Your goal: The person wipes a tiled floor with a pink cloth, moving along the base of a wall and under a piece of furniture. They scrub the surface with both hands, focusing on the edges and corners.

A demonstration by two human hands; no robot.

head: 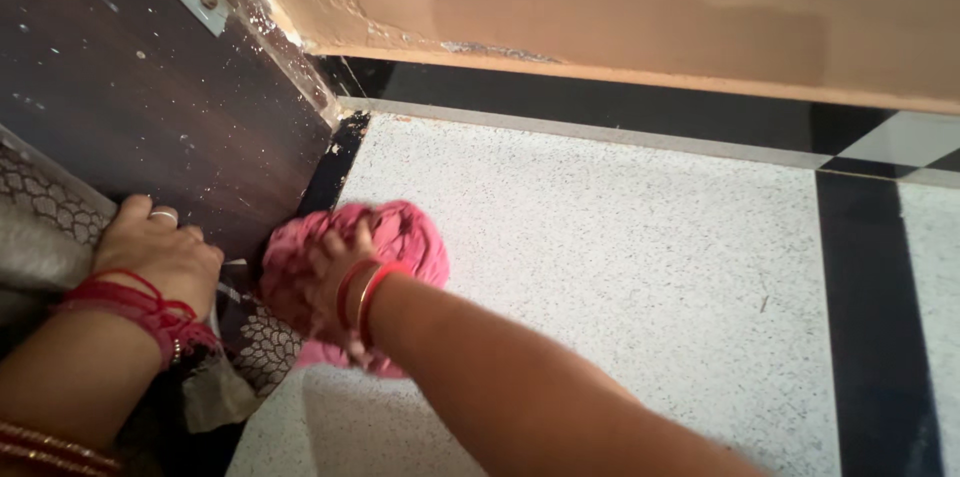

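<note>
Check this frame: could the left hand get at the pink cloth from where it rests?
Probably yes. The left hand rests on patterned fabric just beside the pink cloth, which the right hand presses; nothing stands between.

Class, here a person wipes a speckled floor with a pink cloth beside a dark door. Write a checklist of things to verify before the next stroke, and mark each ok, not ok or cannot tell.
1. Right hand grips the pink cloth: ok, the cloth is bunched under it.
2. Cloth touches the speckled floor: ok.
3. Left hand is steadied on patterned fabric by the dark door: ok.
4. Patterned fabric is clear of the cloth: not ok, its edge lies right beside it.
5. Corner where the door meets the black border strip is reached: ok, the cloth sits against it.
6. Cloth is damp: cannot tell.
</note>
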